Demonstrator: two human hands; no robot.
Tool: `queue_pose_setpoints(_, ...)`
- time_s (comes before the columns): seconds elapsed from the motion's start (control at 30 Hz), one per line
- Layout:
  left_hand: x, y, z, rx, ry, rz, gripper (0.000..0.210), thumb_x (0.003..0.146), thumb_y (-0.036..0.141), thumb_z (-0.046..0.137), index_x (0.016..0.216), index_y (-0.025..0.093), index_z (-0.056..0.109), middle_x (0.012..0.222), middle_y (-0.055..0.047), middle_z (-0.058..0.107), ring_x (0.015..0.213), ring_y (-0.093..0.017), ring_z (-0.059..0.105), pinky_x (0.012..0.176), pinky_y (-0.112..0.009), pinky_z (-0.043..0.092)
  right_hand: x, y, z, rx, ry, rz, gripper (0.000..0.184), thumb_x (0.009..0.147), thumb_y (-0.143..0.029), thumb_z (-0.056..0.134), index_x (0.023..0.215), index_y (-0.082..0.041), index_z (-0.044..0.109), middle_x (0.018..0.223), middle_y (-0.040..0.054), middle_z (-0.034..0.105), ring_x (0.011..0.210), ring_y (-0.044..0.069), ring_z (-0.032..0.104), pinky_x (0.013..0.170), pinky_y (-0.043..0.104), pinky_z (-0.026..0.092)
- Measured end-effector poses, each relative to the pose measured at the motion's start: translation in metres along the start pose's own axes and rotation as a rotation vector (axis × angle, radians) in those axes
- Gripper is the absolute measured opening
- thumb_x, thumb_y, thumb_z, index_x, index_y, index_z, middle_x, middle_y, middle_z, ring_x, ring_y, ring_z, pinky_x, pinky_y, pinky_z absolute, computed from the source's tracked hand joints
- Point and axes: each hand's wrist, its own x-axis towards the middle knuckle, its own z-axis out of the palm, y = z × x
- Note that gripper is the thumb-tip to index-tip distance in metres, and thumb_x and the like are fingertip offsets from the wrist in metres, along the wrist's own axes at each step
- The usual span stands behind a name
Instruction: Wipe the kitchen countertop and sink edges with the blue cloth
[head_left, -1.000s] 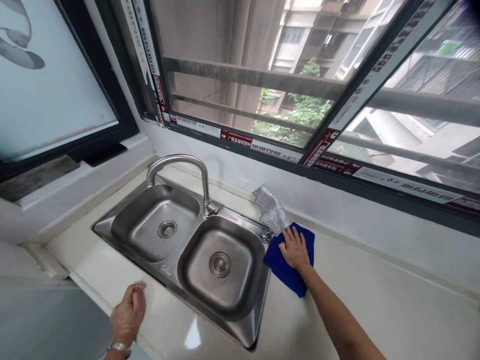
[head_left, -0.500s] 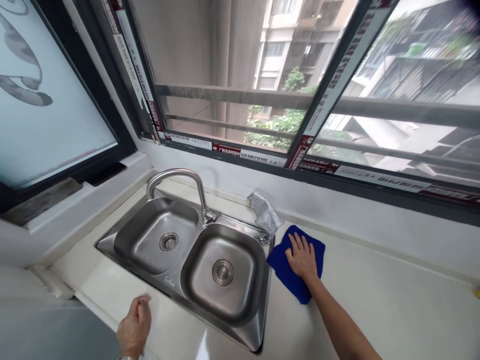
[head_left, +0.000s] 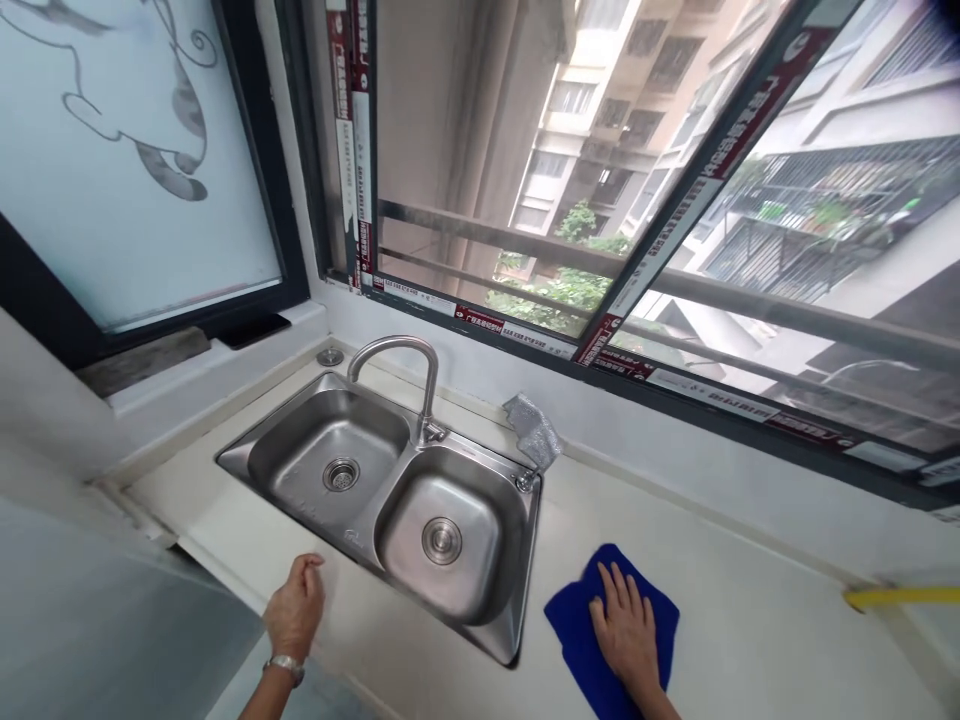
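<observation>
The right hand (head_left: 628, 628), fingers extended and slightly spread, lies flat upon the blue cloth (head_left: 576, 622), hiding part of it; the cloth rests on the counter (head_left: 750, 625) right of the sink (head_left: 501, 638), its lower end cropped. The left hand (head_left: 295, 608) has fingers curled inward, concealing the palm; whether it grips anything cannot be told. A yellow object (head_left: 907, 596) is cut off at right.

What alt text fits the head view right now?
Right hand flat on a blue cloth on a pale countertop, right of a double-basin steel sink with a curved faucet; left hand, loosely curled, by the countertop's front edge.
</observation>
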Motion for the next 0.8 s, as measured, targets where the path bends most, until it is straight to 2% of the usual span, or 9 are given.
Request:
queue_pose_setpoints(0.17,0.0,-0.003,-0.001,-0.003,-0.027,0.032,0.038,0.103,0.032,0.028,0.119,0.026,0.062,0.064,-0.004,0.059,0.067,-0.026,0.061,0.058,-0.03,0.028,-0.049,-0.006,-0.011,0.02,0.05,-0.074,0.068,0.093,-0.04,0.028,0.159,-0.024,0.02,0.16,0.0091,0.034,0.147,0.034,0.032,0.115,0.062,0.03)
queue_pose_setpoints(0.33,0.002,-0.004,0.0,-0.026,-0.013,0.054,0.039,0.102,0.034,0.027,0.118,0.025,0.062,0.061,-0.003,0.057,0.064,-0.025,0.06,0.057,-0.029,0.029,-0.084,-0.017,-0.023,0.0,0.058,-0.177,0.073,0.093,-0.034,0.035,0.16,-0.031,0.007,0.161,0.0048,0.033,0.144,0.034,0.037,0.113,0.061,0.035)
queue_pose_setpoints(0.5,0.001,0.0,-0.005,-0.023,-0.012,0.038,0.042,0.1,0.035,0.027,0.117,0.027,0.064,0.062,-0.004,0.057,0.062,-0.026,0.058,0.056,-0.03,0.031,-0.121,-0.019,-0.045,0.01,-0.069,-0.285,0.075,0.091,-0.028,0.04,0.16,-0.033,0.01,0.161,0.0022,0.032,0.146,0.031,0.035,0.115,0.058,0.037)
queue_pose_setpoints(0.63,-0.001,0.007,-0.011,-0.034,0.007,0.03,0.046,0.097,0.039,0.025,0.117,0.027,0.065,0.058,-0.005,0.055,0.055,-0.026,0.054,0.055,-0.032,0.033,-0.148,0.003,-0.07,0.056,-0.156,-0.275,0.07,0.092,-0.027,0.04,0.159,-0.033,0.019,0.162,0.0011,0.03,0.148,0.03,0.031,0.118,0.057,0.034)
queue_pose_setpoints(0.8,0.0,0.011,-0.011,0.04,0.048,0.037,0.047,0.097,0.045,0.024,0.115,0.03,0.064,0.058,-0.002,0.055,0.046,-0.024,0.049,0.052,-0.032,0.037,-0.176,0.051,-0.092,0.03,-0.134,-0.081,0.066,0.095,-0.029,0.039,0.158,-0.031,0.021,0.163,0.0023,0.028,0.15,0.028,0.027,0.12,0.058,0.03)
